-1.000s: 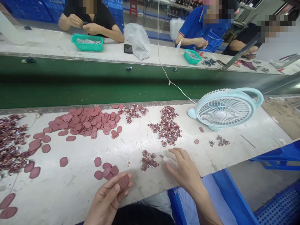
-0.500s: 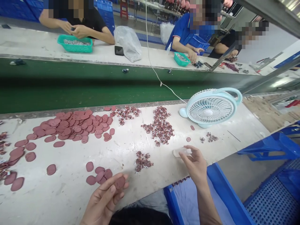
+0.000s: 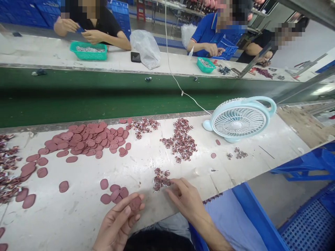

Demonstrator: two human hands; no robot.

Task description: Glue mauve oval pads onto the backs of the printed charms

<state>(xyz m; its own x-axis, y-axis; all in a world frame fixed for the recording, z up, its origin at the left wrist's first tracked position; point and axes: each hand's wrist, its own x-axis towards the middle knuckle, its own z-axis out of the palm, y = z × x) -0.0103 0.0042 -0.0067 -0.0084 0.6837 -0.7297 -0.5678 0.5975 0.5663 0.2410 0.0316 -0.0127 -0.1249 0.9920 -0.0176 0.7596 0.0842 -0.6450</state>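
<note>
Head view: left hand (image 3: 119, 219) held one oval disc (image 3: 135, 203), reddish-brown, clamped between thumb and fingers over the near part of the white worktable (image 3: 78, 216), its flat face turned toward the camera. Right hand (image 3: 187, 197) was lowered at the small cluster (image 3: 160, 179) of brown pieces, fingertips at the cluster's right edge; whether a piece was caught between thumb and forefinger could not be told. The two hands were near each other, not touching. Just beyond the left hand lay a loose group of discs (image 3: 115, 195), some overlapping; a single disc (image 3: 63, 186) lay farther left. A large disc pile (image 3: 86, 137) spread toward the table's far edge, and a bigger heap (image 3: 184, 141) of brown pieces lay beyond the small cluster. A whitish bottle (image 3: 202, 170) with a thin dark tip rested on its side, right of the cluster and apart from the right hand. A pale blue fan (image 3: 237, 123) occupied the far right. Across the green strip (image 3: 78, 97), a person in black (image 3: 110, 28) and a person in blue (image 3: 202, 36) worked behind green baskets (image 3: 87, 56).
</note>
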